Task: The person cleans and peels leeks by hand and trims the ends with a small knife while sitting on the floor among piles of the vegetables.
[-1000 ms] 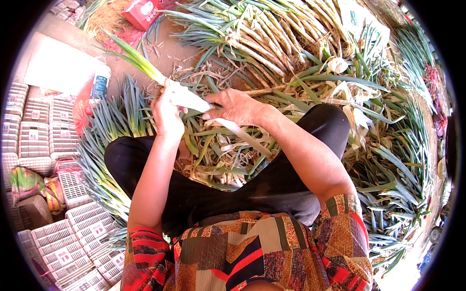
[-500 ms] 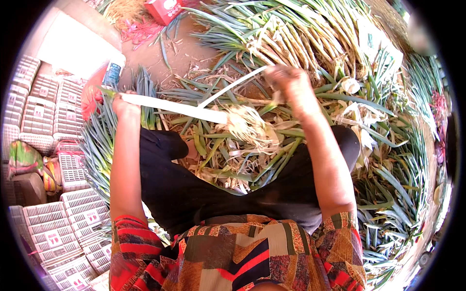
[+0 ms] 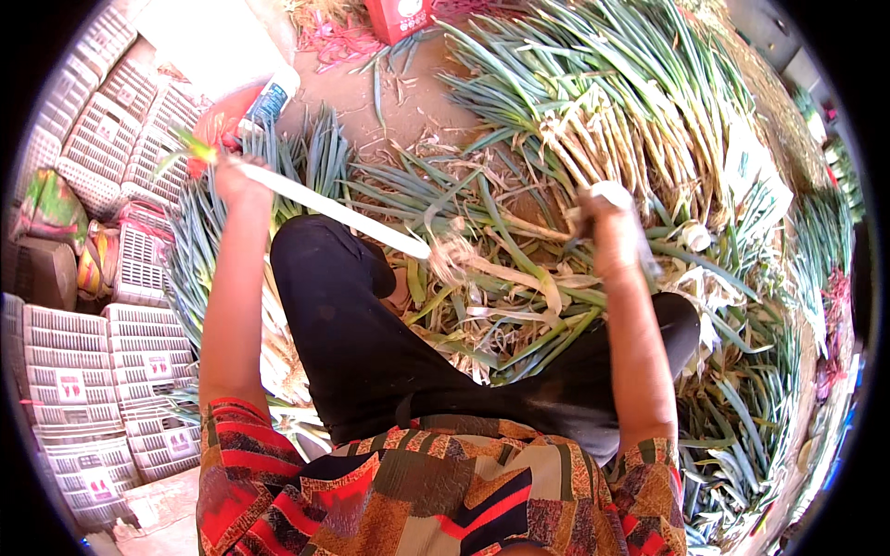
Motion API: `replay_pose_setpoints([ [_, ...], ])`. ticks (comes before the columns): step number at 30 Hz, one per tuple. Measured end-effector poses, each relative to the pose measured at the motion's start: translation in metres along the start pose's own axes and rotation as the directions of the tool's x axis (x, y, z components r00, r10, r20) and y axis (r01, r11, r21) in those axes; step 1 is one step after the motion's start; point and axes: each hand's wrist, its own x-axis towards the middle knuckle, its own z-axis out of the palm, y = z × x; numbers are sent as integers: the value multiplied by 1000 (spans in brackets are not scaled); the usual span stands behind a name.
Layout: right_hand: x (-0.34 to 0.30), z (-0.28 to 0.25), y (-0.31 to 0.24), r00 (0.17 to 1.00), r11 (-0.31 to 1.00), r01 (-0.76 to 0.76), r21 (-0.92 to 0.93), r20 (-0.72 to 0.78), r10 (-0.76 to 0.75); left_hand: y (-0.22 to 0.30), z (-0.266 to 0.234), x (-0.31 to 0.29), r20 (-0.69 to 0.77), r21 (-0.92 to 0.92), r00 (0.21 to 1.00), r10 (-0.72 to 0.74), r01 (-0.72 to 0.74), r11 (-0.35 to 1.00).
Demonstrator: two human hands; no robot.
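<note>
My left hand (image 3: pixel 239 178) is closed around the top of a long green onion (image 3: pixel 334 213), just below its short green leaves. Its bare white stalk slants down to the right and ends in blurred pale roots (image 3: pixel 451 257) above a litter of peelings (image 3: pixel 501 301). My right hand (image 3: pixel 607 222) is raised over the right side of the litter, apart from the stalk. Its fingers are curled, with something pale at their top and a blurred dark shape beside the wrist; what it grips I cannot make out.
A big heap of unpeeled green onions (image 3: pixel 640 130) lies at the far right, and more leaves (image 3: pixel 742 398) spread nearer. Another bundle (image 3: pixel 315 157) lies beside my left arm. Plastic crates (image 3: pixel 69 361) are stacked at the left. A red box (image 3: pixel 399 18) stands at the back.
The thin white strip running from the stalk to my right hand is no longer seen there. My right hand has moved right and nearer. My head view has shifted.
</note>
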Motion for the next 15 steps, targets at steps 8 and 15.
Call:
replay_pose_setpoints([
  [8,-57,152,-7,815,848,417,-327,547,-191,-86,66,-106,377,52,890,-257,256,965],
  [15,-52,160,-2,693,547,715,-436,339,-636,-108,65,-144,620,123,692,-370,380,917],
])
